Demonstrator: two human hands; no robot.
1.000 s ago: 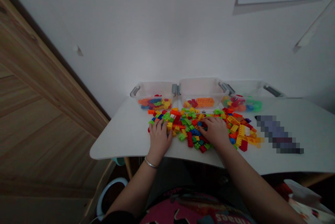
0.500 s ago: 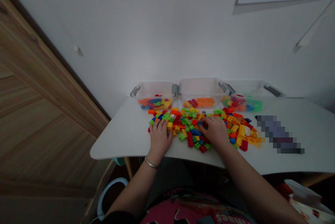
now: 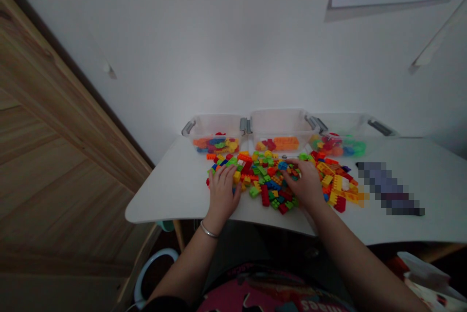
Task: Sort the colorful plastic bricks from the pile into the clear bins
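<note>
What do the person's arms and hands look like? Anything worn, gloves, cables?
Forearms bare, no gloves or cables on the left hand or right hand. A thin silver bangle circles the left wrist; the right wrist shows none. A dark sleeve edge shows near the left elbow.

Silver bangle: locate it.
In the head view, the silver bangle circles the left wrist, just below the left hand, near the front edge of the white table.
</note>
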